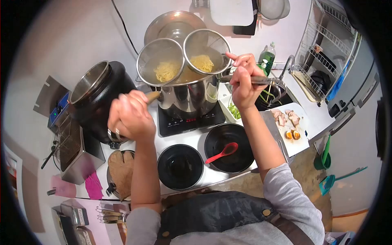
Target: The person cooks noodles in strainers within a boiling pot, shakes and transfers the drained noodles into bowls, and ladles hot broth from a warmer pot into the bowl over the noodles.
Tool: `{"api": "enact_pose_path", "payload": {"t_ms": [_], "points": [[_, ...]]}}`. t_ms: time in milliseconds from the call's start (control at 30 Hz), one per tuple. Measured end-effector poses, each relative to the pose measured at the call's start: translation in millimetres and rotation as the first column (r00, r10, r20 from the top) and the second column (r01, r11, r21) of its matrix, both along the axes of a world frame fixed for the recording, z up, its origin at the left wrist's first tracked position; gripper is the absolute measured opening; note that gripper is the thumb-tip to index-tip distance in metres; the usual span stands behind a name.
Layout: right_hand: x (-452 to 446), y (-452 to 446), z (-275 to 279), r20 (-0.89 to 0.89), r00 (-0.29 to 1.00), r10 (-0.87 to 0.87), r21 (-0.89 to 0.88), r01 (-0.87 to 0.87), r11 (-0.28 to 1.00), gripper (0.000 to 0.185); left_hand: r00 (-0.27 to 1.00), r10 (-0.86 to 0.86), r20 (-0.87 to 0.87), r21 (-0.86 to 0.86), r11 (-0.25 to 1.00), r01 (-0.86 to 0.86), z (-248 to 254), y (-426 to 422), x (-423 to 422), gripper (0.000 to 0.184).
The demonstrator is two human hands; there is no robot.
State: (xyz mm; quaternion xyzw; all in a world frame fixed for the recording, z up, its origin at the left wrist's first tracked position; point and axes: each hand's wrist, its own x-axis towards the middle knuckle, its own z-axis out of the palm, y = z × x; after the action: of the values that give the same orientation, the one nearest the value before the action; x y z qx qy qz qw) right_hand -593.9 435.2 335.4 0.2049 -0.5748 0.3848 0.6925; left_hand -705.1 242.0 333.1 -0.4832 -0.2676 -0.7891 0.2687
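My left hand [130,115] is closed around the wooden handle of a mesh noodle strainer [144,74]. My right hand [243,79] grips the handle of a second noodle strainer [227,46]. Both baskets sit side by side over a tall steel pot [185,100]. Pale yellow noodles [165,71] lie in the left basket, and more noodles [202,63] in the right one. Under the pot is a black induction cooker [188,123]. Nearer me stand a black bowl [180,167] and a black pan or wide bowl [239,141] with a red spoon [221,153] in it.
A dark pot [94,96] and a steel fryer [81,153] stand at left. On the right, a cutting board [297,141] holds meat pieces and egg halves beside the sink [281,98]. A white dish [228,109] of chopped greens is close to the cooker.
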Motion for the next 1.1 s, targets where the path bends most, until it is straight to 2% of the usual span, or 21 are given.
{"api": "enact_pose_path", "payload": {"t_ms": [100,267,367,533,600,700,767,800,833,900,933,967,1000,1033,1100], "points": [[6.9,0.7,-10.9,-0.003,0.995,-0.1,0.05,0.1,0.994,0.028,0.983,0.087,-0.161,-0.043,0.995,-0.095,-17.6,-4.1,8.1,0.03],[18.3,0.8,-29.8,0.072,0.991,-0.115,0.055,0.111,0.992,0.019,0.968,0.174,-0.179,-0.169,0.964,-0.205,-33.0,-8.7,23.2,0.027],[23.0,0.9,-33.1,0.116,0.986,-0.121,0.061,0.114,0.992,0.018,0.973,0.169,-0.159,-0.195,0.961,-0.199,-49.7,-5.4,21.2,0.026],[34.8,-5.7,-25.8,0.229,0.965,-0.127,0.091,0.108,0.99,0.018,0.967,0.184,-0.178,-0.225,0.949,-0.222,-47.1,-2.9,32.8,0.025],[40.3,-16.3,-22.6,0.202,0.979,-0.026,-0.013,0.029,1.0,0.022,0.961,0.189,-0.203,-0.197,0.953,-0.229,-51.0,2.8,31.5,0.025],[38.2,-19.3,-13.2,0.146,0.984,0.101,-0.087,-0.089,0.992,0.029,0.931,0.183,-0.317,-0.157,0.958,-0.242,-32.8,4.9,36.2,0.027],[32.6,-10.3,-11.4,0.165,0.973,0.158,-0.184,-0.127,0.975,0.029,0.945,0.108,-0.31,-0.157,0.974,-0.163,-27.7,6.3,26.0,0.031],[25.2,-10.4,-3.3,0.167,0.986,0.024,-0.236,0.017,0.972,0.035,0.954,0.084,-0.289,-0.131,0.983,-0.126,-19.9,9.3,17.4,0.033],[15.9,-13.3,11.3,0.143,0.984,-0.108,-0.219,0.138,0.966,0.037,0.98,0.07,-0.187,-0.096,0.991,-0.089,-3.4,13.2,10.3,0.034],[9.8,-13.8,37.5,0.068,0.998,-0.001,-0.266,0.019,0.964,0.037,0.99,-0.012,0.143,-0.036,0.999,0.017,39.9,17.7,1.2,0.038],[16.4,-24.2,46.8,-0.007,1.0,-0.003,-0.218,0.001,0.976,0.037,0.985,-0.045,0.167,-0.009,0.999,0.047,54.7,12.5,2.7,0.04],[19.3,-28.3,60.0,-0.106,0.994,-0.001,-0.147,-0.015,0.989,0.038,0.998,-0.057,-0.037,0.027,0.998,0.058,69.9,1.0,7.4,0.039],[24.7,-23.3,57.6,-0.078,0.99,0.118,-0.142,-0.128,0.982,0.038,0.995,-0.068,-0.066,0.037,0.997,0.07,71.1,3.8,6.2,0.04],[21.7,-20.5,55.5,-0.032,0.998,-0.056,-0.139,0.051,0.989,0.038,0.993,-0.079,-0.087,0.041,0.996,0.082,68.4,7.5,5.6,0.042],[5.9,-10.1,49.8,0.073,0.918,-0.391,-0.111,0.397,0.911,0.038,0.986,0.059,0.155,0.013,0.998,-0.062,60.3,32.4,5.7,0.043]]}}
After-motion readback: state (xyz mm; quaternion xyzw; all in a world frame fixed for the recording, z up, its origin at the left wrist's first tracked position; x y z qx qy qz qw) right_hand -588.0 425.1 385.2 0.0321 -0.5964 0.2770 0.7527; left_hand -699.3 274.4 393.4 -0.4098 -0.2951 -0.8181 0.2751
